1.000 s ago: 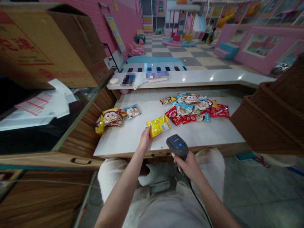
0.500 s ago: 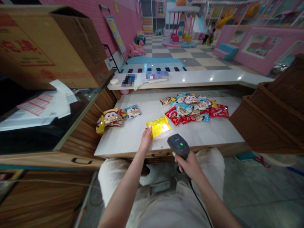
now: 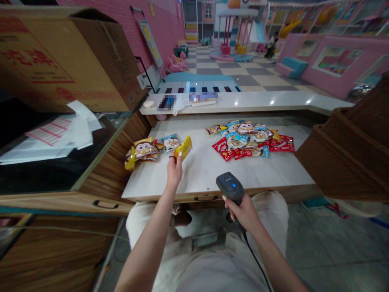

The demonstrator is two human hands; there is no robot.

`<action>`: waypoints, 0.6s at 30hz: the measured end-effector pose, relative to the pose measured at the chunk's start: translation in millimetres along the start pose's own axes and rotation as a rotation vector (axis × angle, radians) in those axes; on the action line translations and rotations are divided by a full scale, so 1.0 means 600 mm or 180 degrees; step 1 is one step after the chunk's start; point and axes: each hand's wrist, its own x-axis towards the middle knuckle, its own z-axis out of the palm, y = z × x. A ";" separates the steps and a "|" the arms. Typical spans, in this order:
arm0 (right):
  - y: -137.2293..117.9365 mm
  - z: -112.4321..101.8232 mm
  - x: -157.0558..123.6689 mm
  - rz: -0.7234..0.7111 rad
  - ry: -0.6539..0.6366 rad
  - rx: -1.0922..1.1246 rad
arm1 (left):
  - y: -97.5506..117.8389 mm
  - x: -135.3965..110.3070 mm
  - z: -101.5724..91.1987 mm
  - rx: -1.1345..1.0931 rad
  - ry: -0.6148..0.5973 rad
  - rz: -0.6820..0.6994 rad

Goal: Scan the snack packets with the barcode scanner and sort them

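Note:
My left hand [image 3: 175, 170] is closed on a yellow snack packet [image 3: 184, 148], tilted above the white desk [image 3: 197, 174]. Just behind it lies a blue-and-white packet [image 3: 170, 142]. Further left, brown and yellow packets [image 3: 144, 149] sit in a small pile by the wooden side panel. In my right hand [image 3: 243, 209] is a black barcode scanner [image 3: 230, 185] with a blue light on its top and a cable running down from its handle. A larger pile of red, blue and brown snack packets [image 3: 240, 140] spreads over the desk's right half.
A raised white ledge [image 3: 261, 101] at the back bears a phone [image 3: 167, 102], a white cable and a flat box [image 3: 203, 97]. Left stand a large cardboard box [image 3: 100, 61] and papers [image 3: 54, 136]. A brown woven object [image 3: 349, 154] juts in at right.
My left hand has carried the yellow packet left and away from the scanner, tilting it. The scanner's light has turned from green to blue; my right hand has hardly moved.

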 end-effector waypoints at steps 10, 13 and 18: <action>0.005 0.002 0.006 0.0059 -0.0046 0.0056 | -0.019 0.035 -0.115 0.3243 -0.0669 0.0893; 0.009 -0.003 0.010 0.0072 -0.0036 0.0000 | -0.013 0.042 -0.069 0.3025 -0.0641 0.0978; 0.012 -0.020 0.015 0.0118 0.0120 -0.0049 | 0.007 0.107 0.083 0.2028 -0.1160 0.1336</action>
